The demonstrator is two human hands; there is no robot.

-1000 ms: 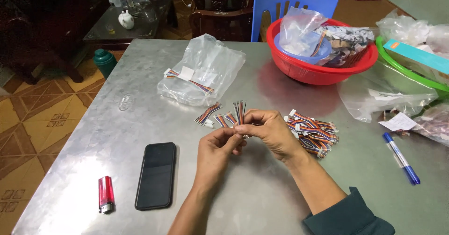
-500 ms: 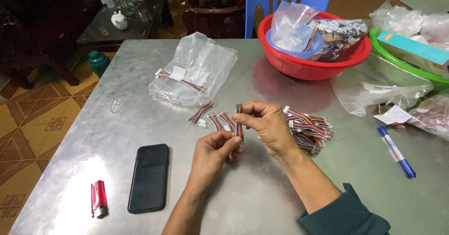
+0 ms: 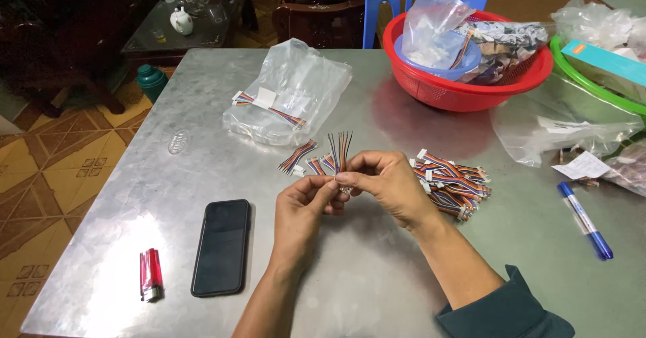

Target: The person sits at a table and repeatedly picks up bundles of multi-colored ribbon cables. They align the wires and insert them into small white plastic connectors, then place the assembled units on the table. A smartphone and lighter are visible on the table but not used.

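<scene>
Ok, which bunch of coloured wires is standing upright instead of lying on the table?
The wire bunch pinched between the left hand and right hand; the big pile and loose ones lie flat.

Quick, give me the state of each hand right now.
Left hand: closed, fingertips pinching the lower end of the small multicoloured wire bundle.
Right hand: closed, pinching the same bundle, wires pointing up.

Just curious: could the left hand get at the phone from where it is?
Probably yes. The phone lies flat just beside the left hand with bare table between, though that hand is pinching a wire bundle with the right hand.
</scene>
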